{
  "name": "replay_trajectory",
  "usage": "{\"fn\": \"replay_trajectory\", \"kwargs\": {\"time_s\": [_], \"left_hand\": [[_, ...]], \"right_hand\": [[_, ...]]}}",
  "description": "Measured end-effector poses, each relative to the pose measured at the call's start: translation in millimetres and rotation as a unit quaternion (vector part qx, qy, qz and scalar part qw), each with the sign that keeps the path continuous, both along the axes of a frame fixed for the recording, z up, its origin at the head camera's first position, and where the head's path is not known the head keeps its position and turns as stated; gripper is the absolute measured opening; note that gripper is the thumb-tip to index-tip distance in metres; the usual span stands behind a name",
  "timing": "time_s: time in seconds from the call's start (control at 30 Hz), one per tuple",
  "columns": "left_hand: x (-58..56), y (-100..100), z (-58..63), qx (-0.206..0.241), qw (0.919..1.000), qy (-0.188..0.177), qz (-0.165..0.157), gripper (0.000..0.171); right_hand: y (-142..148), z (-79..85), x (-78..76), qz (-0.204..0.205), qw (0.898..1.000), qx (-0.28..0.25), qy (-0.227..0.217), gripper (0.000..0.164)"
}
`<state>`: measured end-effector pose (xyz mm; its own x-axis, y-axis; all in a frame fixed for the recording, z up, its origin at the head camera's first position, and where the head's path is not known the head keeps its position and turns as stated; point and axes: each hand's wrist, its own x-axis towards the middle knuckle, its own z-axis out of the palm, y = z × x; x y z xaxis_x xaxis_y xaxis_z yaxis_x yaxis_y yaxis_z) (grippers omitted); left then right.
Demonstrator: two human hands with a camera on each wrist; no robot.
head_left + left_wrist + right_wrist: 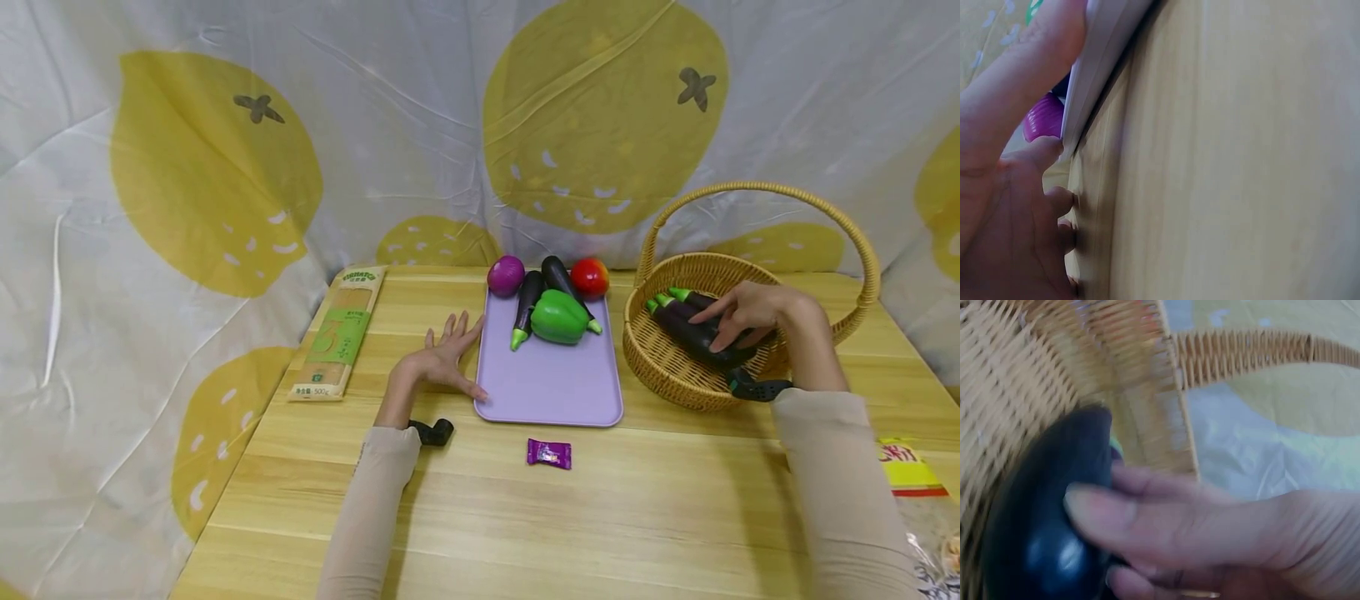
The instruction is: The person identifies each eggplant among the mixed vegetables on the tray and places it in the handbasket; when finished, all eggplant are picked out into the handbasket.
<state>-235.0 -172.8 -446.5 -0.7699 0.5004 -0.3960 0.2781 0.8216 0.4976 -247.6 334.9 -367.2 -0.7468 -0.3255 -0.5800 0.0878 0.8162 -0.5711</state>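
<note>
My left hand (441, 360) lies spread at the left side of a lilac tray (551, 387), thumb and forefinger at its rim. On the tray are a purple onion (506, 276), two eggplants (529, 298), a green bell pepper (559, 317) and a red fruit (590, 277). Inside a wicker basket (693, 398), my right hand (750, 308) pinches a dark eggplant (1047, 512) between thumb and fingers. Several eggplants (675, 307) lie together there, green stems toward the back left. The hand hides part of them.
A pack of noodles (335, 335) lies at the table's left edge. In front of the tray is a small purple wrapped candy (549, 453). A yellow-and-clear food bag (918, 492) sits at the right. The basket's tall handle (757, 187) arches overhead; a lemon-print cloth (420, 108) hangs behind.
</note>
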Motion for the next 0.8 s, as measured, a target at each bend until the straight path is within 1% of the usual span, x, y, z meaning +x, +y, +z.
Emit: {"fn": "replay_trajectory", "kwargs": {"time_s": [0.13,0.4,0.6,0.7,0.8], "left_hand": [[0.2,-0.7,-0.1,0.001,1.0000,-0.001,0.002,0.138],[0.5,-1.0,0.2,0.000,1.0000,-0.005,0.003,0.138],[0.0,-0.9,-0.3,0.006,1.0000,-0.005,0.001,0.138],[-0.2,-0.9,-0.9,0.005,1.0000,-0.005,0.001,0.139],[-0.2,-0.7,-0.9,0.001,1.0000,-0.003,0.001,0.139]], "right_hand": [[-4.3,-4.9,-1.9,-0.012,1.000,0.001,0.001,0.061],[-4.6,-4.6,-3.1,0.005,1.000,0.009,0.005,0.056],[-4.3,0.3,-1.2,0.027,0.999,0.017,0.014,0.054],[-5.2,5.8,2.1,0.046,0.998,0.018,0.027,0.060],[-11.6,15.3,7.1,0.072,0.996,0.015,0.047,0.066]]}}
